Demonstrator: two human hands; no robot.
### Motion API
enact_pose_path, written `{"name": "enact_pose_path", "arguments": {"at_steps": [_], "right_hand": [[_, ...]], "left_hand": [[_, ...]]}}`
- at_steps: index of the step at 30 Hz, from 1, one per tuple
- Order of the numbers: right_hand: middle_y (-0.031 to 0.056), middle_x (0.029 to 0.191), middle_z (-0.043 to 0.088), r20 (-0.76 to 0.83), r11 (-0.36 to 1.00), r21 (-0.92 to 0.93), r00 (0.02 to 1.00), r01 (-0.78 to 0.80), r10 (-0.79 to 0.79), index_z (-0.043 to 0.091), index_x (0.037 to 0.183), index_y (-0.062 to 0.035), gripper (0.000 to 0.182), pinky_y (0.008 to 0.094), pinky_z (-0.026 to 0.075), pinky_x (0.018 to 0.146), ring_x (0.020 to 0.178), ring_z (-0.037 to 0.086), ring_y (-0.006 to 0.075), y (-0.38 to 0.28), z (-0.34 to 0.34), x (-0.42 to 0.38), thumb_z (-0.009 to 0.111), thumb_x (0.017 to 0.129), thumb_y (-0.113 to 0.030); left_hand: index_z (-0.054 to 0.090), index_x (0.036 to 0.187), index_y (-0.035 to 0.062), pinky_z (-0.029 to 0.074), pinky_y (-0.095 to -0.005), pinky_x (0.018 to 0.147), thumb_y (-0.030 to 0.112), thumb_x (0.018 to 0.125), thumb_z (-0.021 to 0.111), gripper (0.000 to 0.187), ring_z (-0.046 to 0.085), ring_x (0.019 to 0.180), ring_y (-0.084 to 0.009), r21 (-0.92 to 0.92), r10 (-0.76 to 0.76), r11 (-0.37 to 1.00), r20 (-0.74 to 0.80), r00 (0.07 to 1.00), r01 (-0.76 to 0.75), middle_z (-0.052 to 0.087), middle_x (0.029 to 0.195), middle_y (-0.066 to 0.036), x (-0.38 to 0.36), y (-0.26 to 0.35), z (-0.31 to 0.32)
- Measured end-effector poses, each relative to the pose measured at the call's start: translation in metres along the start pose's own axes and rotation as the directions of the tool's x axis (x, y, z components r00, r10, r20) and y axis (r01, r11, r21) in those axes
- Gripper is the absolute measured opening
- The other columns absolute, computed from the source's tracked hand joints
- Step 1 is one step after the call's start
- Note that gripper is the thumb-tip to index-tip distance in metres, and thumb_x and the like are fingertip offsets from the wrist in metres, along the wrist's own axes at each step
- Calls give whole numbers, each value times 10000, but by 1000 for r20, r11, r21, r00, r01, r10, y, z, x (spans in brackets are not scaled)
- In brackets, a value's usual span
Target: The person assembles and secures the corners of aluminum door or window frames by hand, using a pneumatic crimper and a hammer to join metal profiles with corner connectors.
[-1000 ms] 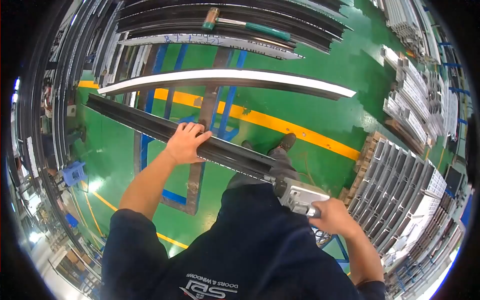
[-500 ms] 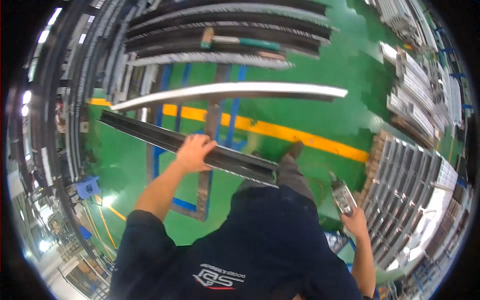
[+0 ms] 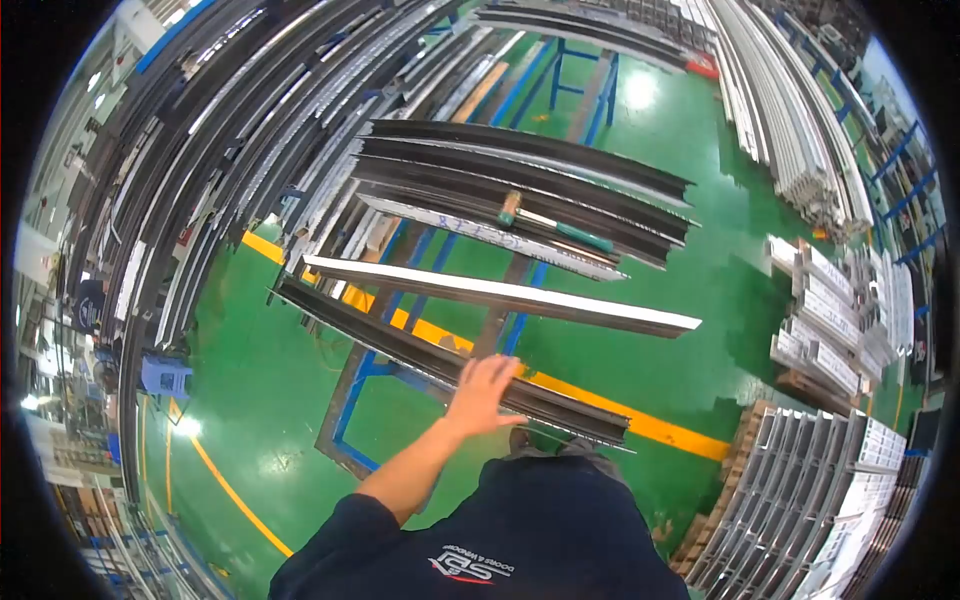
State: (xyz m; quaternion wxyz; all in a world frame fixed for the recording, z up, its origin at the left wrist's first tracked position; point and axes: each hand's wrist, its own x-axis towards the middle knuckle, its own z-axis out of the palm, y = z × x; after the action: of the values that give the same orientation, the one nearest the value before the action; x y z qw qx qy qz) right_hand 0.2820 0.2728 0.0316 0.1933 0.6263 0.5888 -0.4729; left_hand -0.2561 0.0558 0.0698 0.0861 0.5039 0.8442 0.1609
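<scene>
My left hand point(image 3: 480, 397) lies over a dark metal profile point(image 3: 385, 340), fingers apart and reaching across its channel, thumb on the near side. The profile slants across a blue-framed stand just in front of me. Beyond it, roughly alongside, is another profile with a bright white face point(image 3: 500, 289). Farther off, a mallet point(image 3: 555, 228) with a green handle rests on a group of dark profiles point(image 3: 540, 185). My right hand is out of view.
Long profiles fill racks point(image 3: 250, 110) on the left. Pale profile bundles point(image 3: 830, 320) and a pallet stack of metal frames point(image 3: 800, 480) stand at right. A blue stool point(image 3: 165, 377) is at left. A yellow line point(image 3: 660, 430) crosses the green floor.
The view has tilted up and away, showing more of the racks. My right hand, which held a silver hand tool, has left the picture. My left hand stays on the dark profile, fingers now more spread.
</scene>
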Motion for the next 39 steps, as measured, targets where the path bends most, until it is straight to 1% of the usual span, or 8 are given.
{"name": "enact_pose_path", "arguments": {"at_steps": [4,7,9,11,14,24,33,39], "right_hand": [[101,642,602,53,983,-105,988,150,-145,644,778,-30,268,418,467,519,545,594,239,-18,14,21,715,870,-271],[146,679,636,57,972,-131,980,194,-188,671,811,-8,332,436,487,558,583,624,265,1,38,17,695,892,-328],[175,703,659,18,980,-97,985,175,-174,690,834,7,381,448,500,584,609,644,281,32,68,-1,682,907,-366],[205,728,681,-84,995,5,992,100,-99,708,856,22,433,461,512,610,635,664,298,86,111,-42,669,921,-404],[206,808,718,-45,979,40,979,-199,201,746,869,4,539,431,550,681,723,703,305,132,171,-50,737,826,-533],[203,824,735,-93,928,224,941,-299,326,769,899,-5,592,407,576,700,746,724,328,113,205,-86,759,748,-578],[224,1023,742,77,924,-368,994,106,-84,765,998,-22,659,525,541,823,915,717,399,120,123,-55,651,821,-646],[225,1006,741,139,918,-366,984,152,-108,763,1002,-16,643,514,543,820,909,718,394,148,106,-47,665,818,-624]], "left_hand": [[239,1539,-99,186,-546,1230,410,783,854,1100,280,1462,-467,-444,-721,687,-517,462,575,309,1573,-298,-48,-53,16],[265,1556,-85,274,-567,1187,645,796,795,1179,316,1459,-324,-943,-982,-55,110,151,329,376,1565,-244,-64,-150,43],[306,1627,268,157,-719,1145,729,827,694,1001,162,1540,-367,-882,-798,-430,472,376,193,196,1704,-13,-64,-201,52],[286,1636,245,66,-670,1197,731,894,593,938,75,1563,-419,-917,-756,-362,395,521,170,67,1736,-76,-47,-202,39],[574,1367,159,432,-369,909,606,959,580,605,549,1207,-267,-858,-674,-480,493,550,182,580,1376,-56,-33,-250,59],[619,1251,53,457,-519,1041,464,986,479,508,605,1174,-316,-782,-479,-586,545,689,211,662,1278,-102,-24,-273,92],[559,1392,112,435,-563,1092,466,1042,350,540,560,1261,-333,-852,-793,-521,461,398,-50,581,1409,-103,-76,-177,61],[536,1408,152,491,-573,1003,712,1015,308,721,588,1180,-346,-811,-763,-552,585,276,193,599,1353,-128,-101,-177,61]]}}
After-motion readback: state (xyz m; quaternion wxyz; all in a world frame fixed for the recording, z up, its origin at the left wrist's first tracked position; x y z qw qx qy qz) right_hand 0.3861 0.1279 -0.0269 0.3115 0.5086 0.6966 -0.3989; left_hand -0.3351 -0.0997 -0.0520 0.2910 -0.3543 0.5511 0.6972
